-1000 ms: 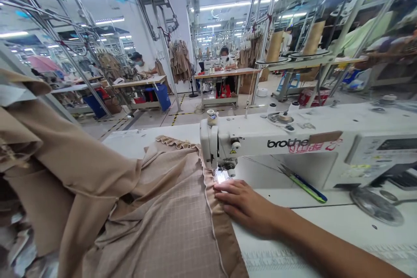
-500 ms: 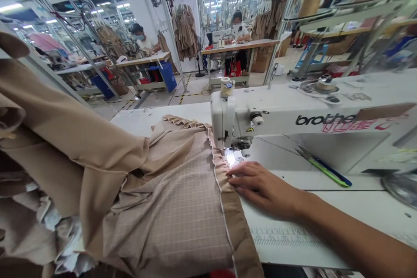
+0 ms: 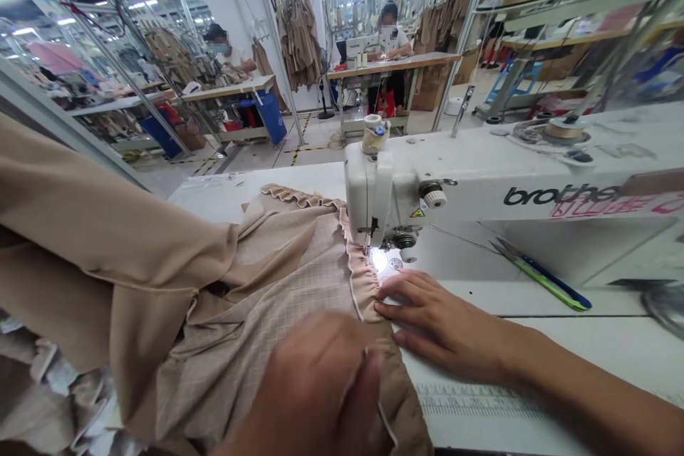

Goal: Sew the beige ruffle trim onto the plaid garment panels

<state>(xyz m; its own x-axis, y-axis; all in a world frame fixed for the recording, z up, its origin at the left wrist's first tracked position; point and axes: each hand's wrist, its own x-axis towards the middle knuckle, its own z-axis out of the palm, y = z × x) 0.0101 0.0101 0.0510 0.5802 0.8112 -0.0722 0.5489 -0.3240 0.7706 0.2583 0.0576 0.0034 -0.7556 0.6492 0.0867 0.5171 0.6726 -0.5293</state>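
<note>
The fingers (image 3: 411, 299) of the right hand (image 3: 449, 331) lay spread and flat, not clenched and grasping nothing, their tips on a gathered beige ruffle seam edged with pale piping (image 3: 363, 285). The left hand (image 3: 315, 392) was blurred over the fabric just below that seam, so I could not tell whether its fingers gripped or only pressed.

The seam ran up to the steel presser foot (image 3: 378, 241), on the lit needle plate. It bordered a tan checked fabric panel (image 3: 267, 320), which lay rumpled on the table. A heavy fold of plain tan cloth (image 3: 107, 278) bulked up to its left. The white Brother sewing machine (image 3: 459, 182) stood over the work, a cream thread cone (image 3: 375, 134) on its head. Beyond the right hand, scissors with green and blue handles (image 3: 542, 283) lay on the white sewing table (image 3: 534, 303), and a printed ruler scale (image 3: 470, 399) ran along the table top near the right wrist. Farther off, two seated co-workers (image 3: 389, 35) worked at separate wooden tables, among hanging beige garments (image 3: 299, 39).
</note>
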